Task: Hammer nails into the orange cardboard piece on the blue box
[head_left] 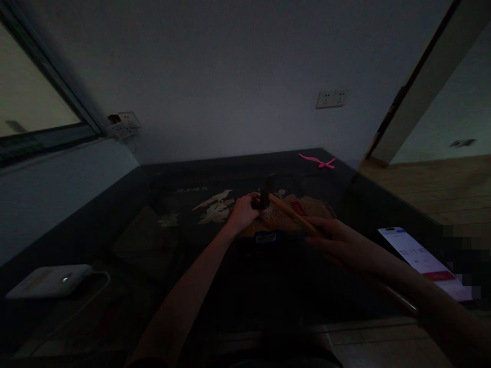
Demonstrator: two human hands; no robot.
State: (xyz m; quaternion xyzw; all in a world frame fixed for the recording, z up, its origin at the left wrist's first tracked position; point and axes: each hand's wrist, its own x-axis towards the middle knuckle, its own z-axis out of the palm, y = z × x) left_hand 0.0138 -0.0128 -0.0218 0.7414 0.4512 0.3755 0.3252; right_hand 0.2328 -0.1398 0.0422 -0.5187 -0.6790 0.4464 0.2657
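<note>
My right hand (333,237) is closed around the light wooden handle of a hammer (287,208), whose dark head points up and down in front of me. Close to that head is my left hand (244,212), its fingers curled; what they pinch is hidden behind the hammer and the dimness. Under both hands lies a brown, speckled, bag-like thing (316,207) with a red patch. A small blue block or label with white print (266,237) sits at its near edge. Poor light blurs the details.
The dark table (172,286) has a pale bird picture (215,207) on its top. A lit phone (425,263) lies at right, a white device with a cable (51,281) at left, and a pink ribbon (320,161) at the far right corner. A wall (222,87) stands behind.
</note>
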